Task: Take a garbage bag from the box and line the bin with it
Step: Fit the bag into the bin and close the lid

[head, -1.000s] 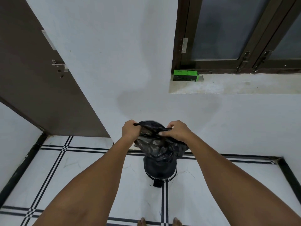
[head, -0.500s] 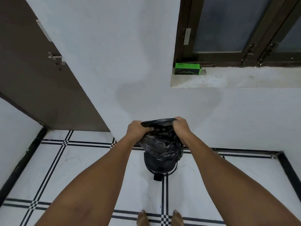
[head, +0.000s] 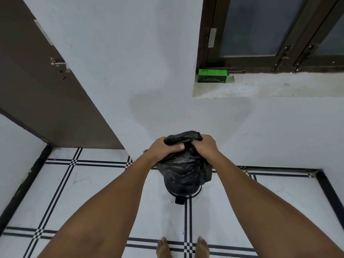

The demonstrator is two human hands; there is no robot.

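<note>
Hands bunching black garbage bag above the bin

Seen from the head camera, looking down past two bare forearms. Left hand point(head: 164, 148) closed over the gathered top of the garbage bag point(head: 183, 162), thumb pressed flat across the plastic. Right hand point(head: 205, 146) clenched on the same bunched top, just beside the left, knuckles up. Bag held between both hands, crumpled and glossy, hanging down from the grip and spreading wider below the wrists. Lower folds of the plastic overlapping the top of the bin point(head: 181, 190); impossible to tell whether the bag sits inside the rim or only hangs in front of it. Bin small, dark and round, standing on the floor point(head: 93, 187) close to the white wall, with a thin wire loop around its base and a dark pedal sticking out toward the camera. Floor of white tile crossed by black double lines. Bare toes point(head: 202, 245) at the bottom edge, well back from the bin. Green box point(head: 212, 75) lying on the window sill point(head: 270, 86) at its left end, up and to the right, well apart from hands and bin, one end flap standing open. Dark-framed window point(head: 260, 34) above the sill. Brown door point(head: 37, 81) at the left with a metal latch.
</note>
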